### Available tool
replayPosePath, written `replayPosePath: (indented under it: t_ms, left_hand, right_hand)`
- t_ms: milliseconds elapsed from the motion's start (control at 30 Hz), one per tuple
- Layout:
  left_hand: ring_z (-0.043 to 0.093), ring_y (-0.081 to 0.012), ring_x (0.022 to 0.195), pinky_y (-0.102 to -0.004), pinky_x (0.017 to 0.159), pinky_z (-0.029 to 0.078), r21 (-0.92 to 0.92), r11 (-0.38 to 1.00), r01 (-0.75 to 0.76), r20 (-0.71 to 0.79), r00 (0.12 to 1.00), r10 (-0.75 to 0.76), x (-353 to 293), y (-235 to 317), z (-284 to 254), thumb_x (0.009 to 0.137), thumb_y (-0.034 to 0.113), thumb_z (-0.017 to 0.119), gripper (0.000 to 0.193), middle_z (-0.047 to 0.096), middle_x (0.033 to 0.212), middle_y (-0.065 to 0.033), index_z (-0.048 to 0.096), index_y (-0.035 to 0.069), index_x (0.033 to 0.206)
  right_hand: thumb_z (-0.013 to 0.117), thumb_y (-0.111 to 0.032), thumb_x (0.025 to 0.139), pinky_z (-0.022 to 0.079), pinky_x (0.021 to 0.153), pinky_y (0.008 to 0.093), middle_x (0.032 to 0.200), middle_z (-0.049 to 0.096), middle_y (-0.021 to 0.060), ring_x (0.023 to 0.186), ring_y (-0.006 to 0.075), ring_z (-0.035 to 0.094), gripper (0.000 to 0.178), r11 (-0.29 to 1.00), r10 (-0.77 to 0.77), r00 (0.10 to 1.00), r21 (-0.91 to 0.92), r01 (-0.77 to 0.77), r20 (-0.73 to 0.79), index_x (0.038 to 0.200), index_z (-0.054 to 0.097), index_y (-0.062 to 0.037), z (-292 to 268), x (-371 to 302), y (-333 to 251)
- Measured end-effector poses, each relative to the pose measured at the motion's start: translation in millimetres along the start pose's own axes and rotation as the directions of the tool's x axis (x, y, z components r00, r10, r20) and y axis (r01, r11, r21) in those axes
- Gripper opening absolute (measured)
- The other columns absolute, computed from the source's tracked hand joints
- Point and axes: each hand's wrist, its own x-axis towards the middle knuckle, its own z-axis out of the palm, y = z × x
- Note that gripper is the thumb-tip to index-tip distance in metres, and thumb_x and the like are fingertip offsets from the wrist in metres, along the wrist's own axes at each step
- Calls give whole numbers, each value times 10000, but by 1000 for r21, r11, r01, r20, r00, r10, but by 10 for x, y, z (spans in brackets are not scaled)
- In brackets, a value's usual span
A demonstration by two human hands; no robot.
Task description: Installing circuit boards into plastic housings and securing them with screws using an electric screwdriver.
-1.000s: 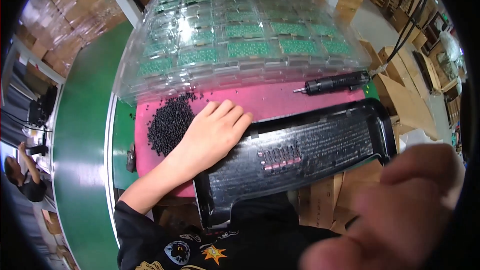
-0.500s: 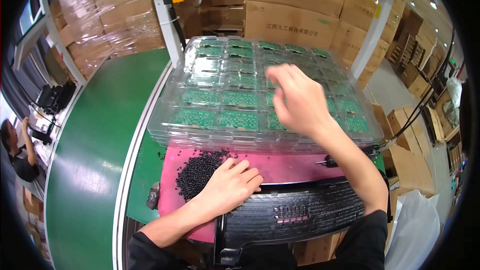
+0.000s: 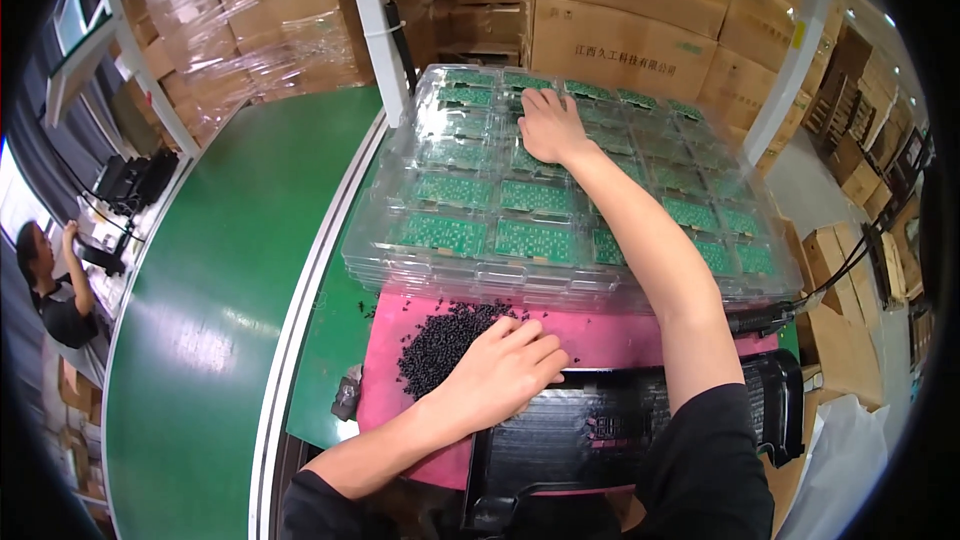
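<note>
Clear plastic in the tray stack (image 3: pixel 470 275), with green circuit boards (image 3: pixel 535 240) seated in rows across its pockets. Right hand (image 3: pixel 552 128) over the far part of the tray stack, left of its middle, fingers bent downward among the boards; grip partly curled, but impossible to tell whether touching or holding a board, with fingertips hard to make out. Right forearm slanting back across the tray stack to a black sleeve (image 3: pixel 700 460) on its near side. Black plastic panel (image 3: pixel 570 430) on the near side of the tray stack, apart from it, partly covered by the same sleeve. Left hand (image 3: pixel 512 365) likewise nearer than the tray stack, at the panel's upper left corner, fingers curled; grip loosely bent, with no way to tell about anything pinched under it. Heap of tiny black parts (image 3: pixel 440 350) just in front of the tray stack's near left portion, beside the left hand, on a pink mat (image 3: pixel 620 335). Green counter (image 3: pixel 315 380) under the tray stack and mat. Black tool (image 3: pixel 765 318) at the near right corner of the tray stack. Brown cartons (image 3: pixel 640 0) piled behind the tray stack.
</note>
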Motion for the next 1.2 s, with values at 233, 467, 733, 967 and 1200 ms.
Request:
replayPosePath:
  t_ms: [233, 467, 733, 967, 1200]
  left_hand:
    - [560, -226, 865, -346, 754, 427, -29, 998, 63, -67, 996, -65, -46, 81, -56, 807, 204, 751, 177, 585, 854, -37, 646, 88, 890]
    - [603, -330, 990, -424, 867, 496, -17, 988, 152, -527, 839, -138, 165, 267, -369, 639, 30, 834, 505, 637, 1076, -117, 650, 35, 1109]
    - [612, -265, 831, -362, 705, 507, -119, 993, -10, -210, 978, -15, 366, 587, -479, 620, 53, 843, 570, 642, 924, -104, 655, 17, 1157]
    - [606, -127, 768, -230, 562, 439, -335, 942, -16, -201, 978, -55, 430, 531, -420, 644, 86, 856, 580, 678, 1000, -48, 671, 37, 1192]
    - [585, -97, 718, -206, 517, 420, -549, 821, 158, 12, 983, -181, 301, 579, -155, 645, 163, 875, 579, 671, 976, -22, 678, 52, 1179]
  right_hand:
    - [626, -149, 915, 466, 897, 390, 1004, 679, 106, 997, 275, 615, 173, 819, 66, 823, 502, 278, -564, 995, 690, -10, -781, -798, -155]
    - [631, -96, 901, 511, 636, 322, 766, 687, 146, 672, 226, 660, 162, 579, 40, 971, 797, 169, -236, 848, 711, 34, -1697, -2450, -423]
    - [704, -50, 834, 515, 798, 354, 948, 682, 114, 897, 267, 642, 159, 657, -131, 951, 694, 296, -282, 975, 653, 5, -1948, -3269, -270]
    - [834, -119, 733, 480, 976, 366, 1245, 622, 146, 1153, 280, 597, 559, 769, -39, 981, 621, 151, -190, 1235, 614, -7, -2055, -3790, 11]
    - [902, -142, 650, 496, 963, 367, 1149, 672, 133, 1098, 283, 638, 585, 719, 87, 981, 692, 58, -173, 1159, 643, -15, -1743, -4122, 31]
